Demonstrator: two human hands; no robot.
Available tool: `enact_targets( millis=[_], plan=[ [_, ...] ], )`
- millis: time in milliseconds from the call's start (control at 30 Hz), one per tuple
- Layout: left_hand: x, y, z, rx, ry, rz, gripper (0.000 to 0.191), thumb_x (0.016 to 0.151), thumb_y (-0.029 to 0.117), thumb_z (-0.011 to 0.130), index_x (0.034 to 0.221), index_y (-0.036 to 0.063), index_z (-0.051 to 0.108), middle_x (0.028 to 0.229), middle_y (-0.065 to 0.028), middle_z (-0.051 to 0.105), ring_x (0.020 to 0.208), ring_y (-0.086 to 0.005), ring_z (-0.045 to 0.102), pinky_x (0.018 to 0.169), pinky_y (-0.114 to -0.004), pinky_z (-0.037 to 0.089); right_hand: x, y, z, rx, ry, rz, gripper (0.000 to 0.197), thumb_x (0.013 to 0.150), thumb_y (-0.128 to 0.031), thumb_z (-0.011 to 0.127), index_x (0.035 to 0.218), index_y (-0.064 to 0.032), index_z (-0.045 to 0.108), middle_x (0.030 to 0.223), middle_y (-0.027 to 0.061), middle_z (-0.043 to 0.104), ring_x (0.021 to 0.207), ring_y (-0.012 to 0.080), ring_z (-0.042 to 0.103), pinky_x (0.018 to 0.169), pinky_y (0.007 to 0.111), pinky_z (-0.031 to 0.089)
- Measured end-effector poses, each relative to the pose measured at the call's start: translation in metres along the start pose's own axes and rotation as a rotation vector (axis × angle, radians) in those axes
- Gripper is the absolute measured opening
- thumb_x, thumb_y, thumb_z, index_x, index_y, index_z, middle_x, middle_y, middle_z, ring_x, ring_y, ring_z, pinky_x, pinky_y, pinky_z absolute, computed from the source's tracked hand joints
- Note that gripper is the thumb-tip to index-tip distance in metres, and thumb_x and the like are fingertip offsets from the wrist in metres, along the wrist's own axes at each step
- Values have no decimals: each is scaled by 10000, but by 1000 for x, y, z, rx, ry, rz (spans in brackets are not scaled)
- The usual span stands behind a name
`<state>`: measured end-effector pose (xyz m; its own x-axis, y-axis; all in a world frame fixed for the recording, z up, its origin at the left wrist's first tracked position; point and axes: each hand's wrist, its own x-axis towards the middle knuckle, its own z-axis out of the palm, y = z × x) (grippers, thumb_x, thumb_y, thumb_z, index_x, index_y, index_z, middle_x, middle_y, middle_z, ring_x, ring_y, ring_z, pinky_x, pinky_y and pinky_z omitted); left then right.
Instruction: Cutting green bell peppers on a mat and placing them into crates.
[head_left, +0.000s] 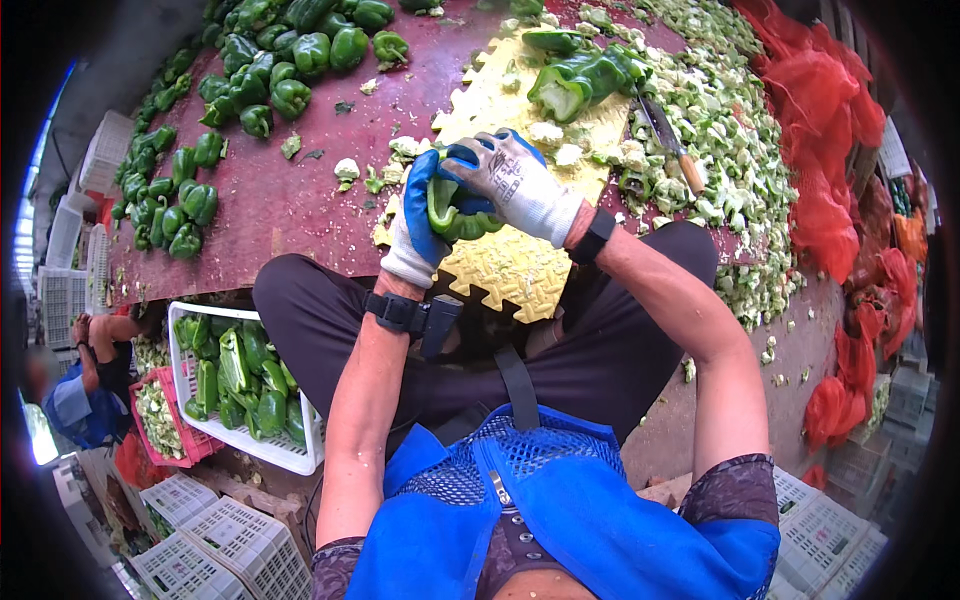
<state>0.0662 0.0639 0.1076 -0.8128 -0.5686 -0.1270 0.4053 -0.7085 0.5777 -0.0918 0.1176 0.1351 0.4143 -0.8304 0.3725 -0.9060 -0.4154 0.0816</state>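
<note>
Both my hands wear white knit gloves with blue coating. My left hand (421, 217) is closed around a cut green bell pepper (450, 214), its pale hollow inside showing. My right hand (517, 180) is on the same pepper from above, fingers at its upper edge; whether it grips the pepper is hidden. Beneath my hands lies a yellow foam mat (510, 262) with interlocking edges. Cut green peppers (589, 82) rest on its far part. A knife with a wooden handle (688, 171) lies to the right on pepper scraps (697, 127).
Whole green peppers (255, 82) are heaped at the left of the red tabletop (330, 150). A white crate (247, 446) of cut peppers stands by my left knee, beside a pink crate (196, 448) of scraps. Red mesh bags (821, 150) lie right. A person (86, 390) sits far left.
</note>
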Motion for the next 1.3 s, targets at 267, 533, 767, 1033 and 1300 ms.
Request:
enact_targets(
  millis=[267,533,767,1033,1300],
  plan=[
    [0,-32,-27,3,122,169,417,990,359,413,1277,68,494,1242,-75,560,1129,-194,549,996,-346,427,-4,8,28,242,32,-25,528,675,-57,650,1181,-186,575,1122,140,587,968,325,606,812,416,501],
    [0,-32,-16,491,241,493,427,979,313,483,1303,35,480,1222,-59,533,1109,-141,514,981,-299,412,-25,42,28,725,341,636,152,827,18,665,966,-1,606,822,57,660,809,139,661,753,280,534],
    [7,-40,18,701,422,565,409,945,183,577,1306,28,463,1075,-42,542,916,-89,531,779,-242,477,-24,-12,11,212,16,415,383,772,-271,710,1034,-48,543,805,149,619,763,313,634,660,423,496],
    [9,-37,-34,181,294,442,428,960,311,535,1274,26,480,1108,-50,584,1014,-151,582,885,-310,490,-32,0,7,565,149,368,188,855,-239,637,949,-81,595,783,141,625,759,345,618,689,437,492],
    [8,-20,-1,556,262,559,438,983,273,473,1359,53,424,1214,-92,545,1077,-157,560,921,-324,481,-33,10,-12,610,100,439,284,827,-96,637,1110,-121,628,914,137,643,828,318,629,734,386,510]
  ],
)
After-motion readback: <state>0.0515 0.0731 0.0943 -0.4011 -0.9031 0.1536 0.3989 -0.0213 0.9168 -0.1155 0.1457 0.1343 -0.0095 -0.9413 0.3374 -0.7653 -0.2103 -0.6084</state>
